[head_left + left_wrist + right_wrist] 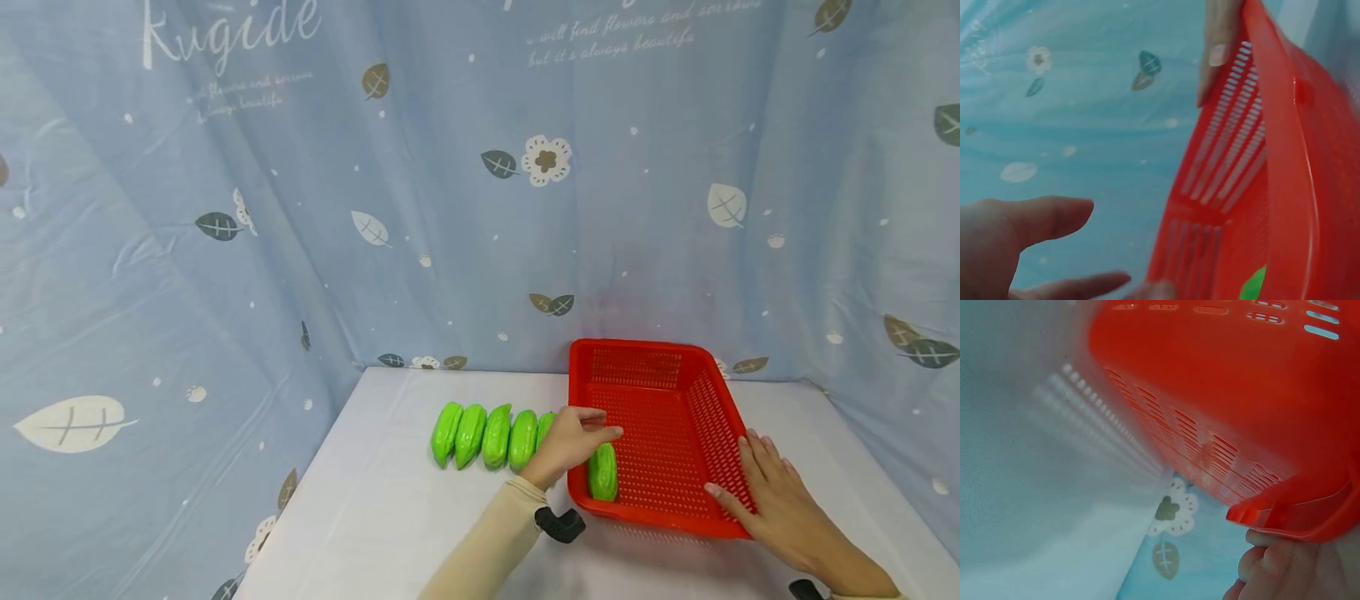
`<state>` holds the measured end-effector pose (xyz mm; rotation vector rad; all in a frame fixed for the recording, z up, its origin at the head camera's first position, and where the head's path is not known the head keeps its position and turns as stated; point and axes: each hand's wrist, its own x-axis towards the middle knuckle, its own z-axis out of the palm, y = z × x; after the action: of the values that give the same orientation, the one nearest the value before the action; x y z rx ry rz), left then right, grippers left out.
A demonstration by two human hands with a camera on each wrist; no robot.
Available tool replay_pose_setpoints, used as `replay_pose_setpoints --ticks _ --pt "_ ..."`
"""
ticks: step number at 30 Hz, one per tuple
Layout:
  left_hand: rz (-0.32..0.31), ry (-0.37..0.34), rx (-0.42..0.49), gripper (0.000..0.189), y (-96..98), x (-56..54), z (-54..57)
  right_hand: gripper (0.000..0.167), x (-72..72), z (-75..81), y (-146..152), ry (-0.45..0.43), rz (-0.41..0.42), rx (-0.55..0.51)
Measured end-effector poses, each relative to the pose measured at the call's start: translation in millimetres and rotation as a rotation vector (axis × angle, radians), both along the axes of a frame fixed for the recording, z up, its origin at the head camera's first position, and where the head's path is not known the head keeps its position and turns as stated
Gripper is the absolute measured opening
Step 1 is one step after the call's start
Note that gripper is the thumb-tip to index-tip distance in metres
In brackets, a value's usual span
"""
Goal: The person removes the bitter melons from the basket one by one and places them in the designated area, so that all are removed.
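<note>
A red plastic basket (660,521) with slotted walls stands at the right of the white table. Inside, against its left wall, lies one glossy green, elongated, ribbed piece (603,475) that resembles a gourd. My left hand (568,443) hovers over the basket's left rim, just above that piece, thumb and fingers apart and nothing between them. In the left wrist view the left-hand thumb (1054,219) is stretched out beside the basket. My right hand (780,504) rests on the right rim with straight fingers; its fingers also show at the rim in the right wrist view.
Left of the basket, several similar green pieces (497,435) lie side by side in a row, the rightmost partly hidden by my left hand. A blue patterned curtain (450,208) hangs behind and beside the table (360,508).
</note>
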<state>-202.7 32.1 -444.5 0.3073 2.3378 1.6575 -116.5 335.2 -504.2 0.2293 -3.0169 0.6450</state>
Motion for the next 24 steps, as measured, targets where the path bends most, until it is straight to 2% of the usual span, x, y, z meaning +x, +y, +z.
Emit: replay_pose_setpoints --ticks 5,10,13,19,24 --pt "0.022 -0.108 -0.072 0.063 16.7 -5.5 -2.3 0.102 -0.6 -0.7 1.0 -0.004 -0.008 -0.001" --pt "0.013 -0.111 -0.139 0.068 30.4 -12.4 1.2 0.101 0.1 -1.5 3.3 0.004 -0.005 -0.002" --pt "-0.008 -0.129 -0.145 0.070 37.3 -16.8 2.0 0.101 -0.2 -0.6 3.9 -0.001 -0.007 -0.011" --pt "-0.036 -0.236 -0.183 0.076 46.9 -18.3 -6.3 0.101 -0.2 -0.1 2.3 -0.010 -0.005 -0.014" --pt "-0.084 -0.234 -0.268 0.077 54.9 -20.2 -10.4 0.100 0.3 3.3 1.7 0.007 -0.006 -0.003"
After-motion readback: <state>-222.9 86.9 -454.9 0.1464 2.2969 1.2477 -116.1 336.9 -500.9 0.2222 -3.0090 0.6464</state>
